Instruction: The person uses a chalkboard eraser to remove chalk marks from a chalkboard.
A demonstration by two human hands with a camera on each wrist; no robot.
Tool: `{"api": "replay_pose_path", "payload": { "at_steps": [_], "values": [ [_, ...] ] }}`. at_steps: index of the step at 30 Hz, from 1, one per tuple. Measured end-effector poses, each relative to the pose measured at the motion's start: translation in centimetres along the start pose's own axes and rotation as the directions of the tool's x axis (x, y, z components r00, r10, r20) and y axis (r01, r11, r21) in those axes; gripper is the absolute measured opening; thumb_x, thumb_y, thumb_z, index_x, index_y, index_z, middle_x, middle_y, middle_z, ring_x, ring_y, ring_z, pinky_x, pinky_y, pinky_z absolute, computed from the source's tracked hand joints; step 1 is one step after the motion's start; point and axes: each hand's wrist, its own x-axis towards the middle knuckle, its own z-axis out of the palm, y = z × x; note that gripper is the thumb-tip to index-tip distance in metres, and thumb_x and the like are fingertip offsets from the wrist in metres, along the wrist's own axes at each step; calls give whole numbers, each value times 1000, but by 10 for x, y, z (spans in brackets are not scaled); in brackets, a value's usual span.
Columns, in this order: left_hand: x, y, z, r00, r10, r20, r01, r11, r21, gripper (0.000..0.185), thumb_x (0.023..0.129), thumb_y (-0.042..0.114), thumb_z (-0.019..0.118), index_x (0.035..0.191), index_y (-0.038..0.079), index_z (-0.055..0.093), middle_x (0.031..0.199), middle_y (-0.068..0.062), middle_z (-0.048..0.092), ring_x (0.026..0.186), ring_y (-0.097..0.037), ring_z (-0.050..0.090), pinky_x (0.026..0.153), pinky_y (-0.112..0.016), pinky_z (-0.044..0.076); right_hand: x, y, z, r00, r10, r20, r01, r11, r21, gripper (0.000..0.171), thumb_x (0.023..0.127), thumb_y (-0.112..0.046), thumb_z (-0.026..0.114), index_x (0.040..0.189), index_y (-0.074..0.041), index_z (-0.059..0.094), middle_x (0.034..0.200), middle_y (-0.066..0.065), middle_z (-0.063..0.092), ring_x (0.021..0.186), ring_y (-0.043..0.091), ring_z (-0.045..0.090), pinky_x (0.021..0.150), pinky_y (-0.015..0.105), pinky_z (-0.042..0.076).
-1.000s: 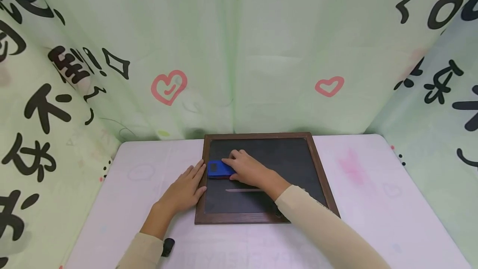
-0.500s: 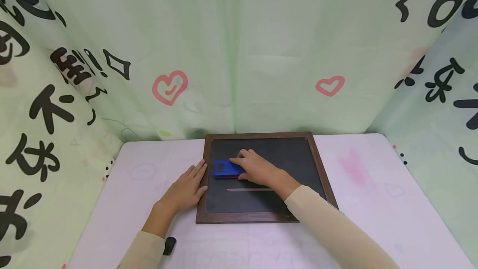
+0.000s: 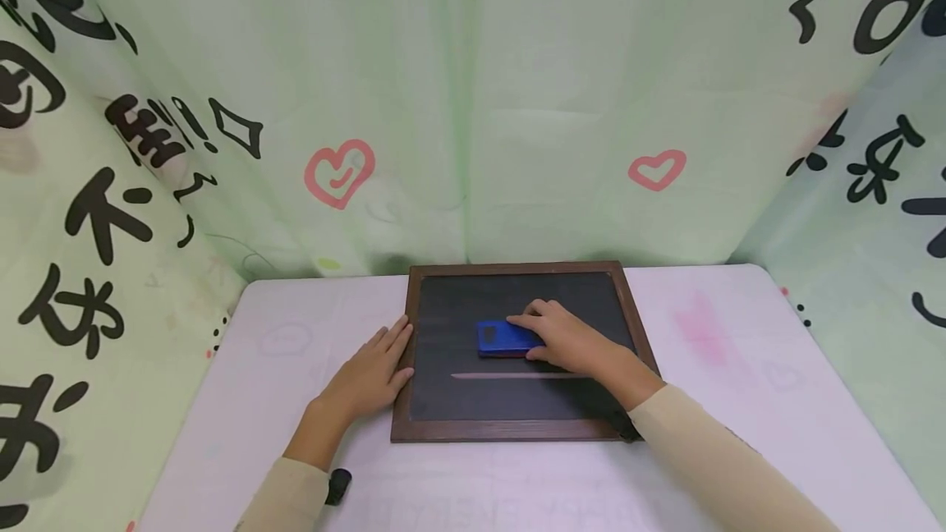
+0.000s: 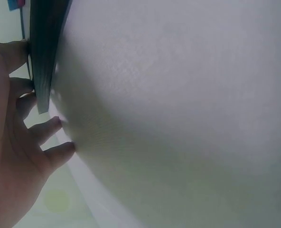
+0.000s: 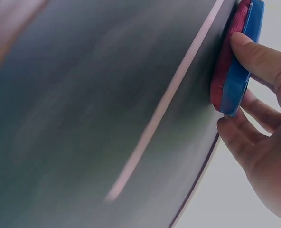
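Observation:
A small blackboard point(image 3: 473, 401) in a brown wooden frame lies on the table. My right hand point(image 3: 565, 339) grips a blue chalkboard eraser point(image 3: 502, 337) by its edges, near the middle of the board. In the right wrist view the eraser's red felt side point(image 5: 225, 71) faces the dark surface, and my thumb lies along its side. A pale pink chalk line point(image 3: 510, 376) runs across the board just below the eraser. My left hand point(image 3: 369, 376) rests with extended fingers on the board's left frame edge point(image 4: 48, 52).
The white table point(image 3: 517, 487) extends around the board on the left, right and front. A pale green curtain point(image 3: 532, 212) with hearts and black lettering hangs behind and at both sides. A black wrist device point(image 3: 338, 486) shows by the left sleeve.
My right hand has slid the eraser rightward, from the board's left edge to near its middle. More of the left board surface shows. My left hand stays on the frame.

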Motion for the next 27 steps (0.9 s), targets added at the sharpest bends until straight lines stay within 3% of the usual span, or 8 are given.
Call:
{"api": "replay_pose_path", "payload": {
  "at_steps": [14,27],
  "values": [
    [0,1,1,1000,-8,-14,8,1000,-3,70,108,34,52,165,4,23,174,-10,17,156,-43,26,128,-54,26,-63,53,-11,994,61,-88,-60,998,16,59,87,-15,84,142,-6,63,125,17,62,116,37,59,97,54,56],
    [0,0,1,1000,3,-24,-3,1000,5,70,108,34,52,164,3,24,173,-11,19,155,-43,28,127,-54,27,-85,74,-22,988,127,-88,-123,991,46,55,88,-8,81,140,-5,62,129,23,59,121,47,57,100,61,53]
  ]
}}
